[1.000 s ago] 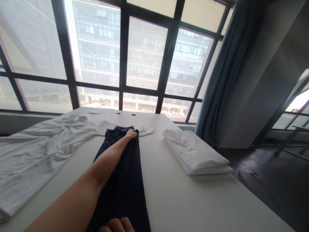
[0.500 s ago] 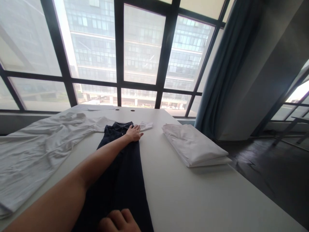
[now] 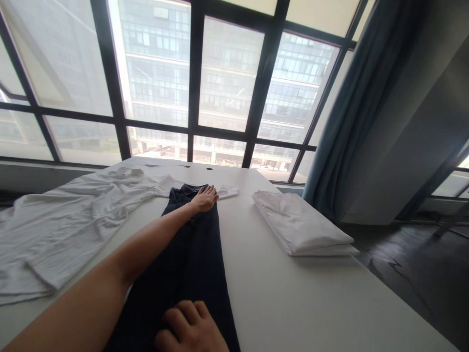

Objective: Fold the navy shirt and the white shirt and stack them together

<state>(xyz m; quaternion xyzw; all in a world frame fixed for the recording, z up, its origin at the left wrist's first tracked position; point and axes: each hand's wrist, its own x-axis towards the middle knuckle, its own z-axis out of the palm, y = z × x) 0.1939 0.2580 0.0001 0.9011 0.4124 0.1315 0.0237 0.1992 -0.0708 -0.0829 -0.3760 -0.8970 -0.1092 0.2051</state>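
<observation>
A dark navy collared shirt [image 3: 200, 259], folded into a long narrow strip, lies lengthwise on the white table [image 3: 293, 303]. My left hand [image 3: 205, 199] rests on it at the far end, just right of the collar [image 3: 186, 189], palm down with fingers stretched out. Close to me, my right hand [image 3: 192, 325] is on the shirt's near part with its fingers curled on the cloth; the fingertips are partly hidden. A bit of white cloth [image 3: 227, 191] sticks out beyond the collar on the right.
To the left a wrinkled white shirt [image 3: 84, 215] is spread over the table. A folded white garment [image 3: 304, 222] sits near the right edge. Tall windows [image 3: 227, 73] and a blue-grey curtain [image 3: 340, 137] stand behind.
My view has turned slightly left, so things appear shifted right. The left hand lies flatter beside the collar. More of the right hand shows on the near part of the shirt.
</observation>
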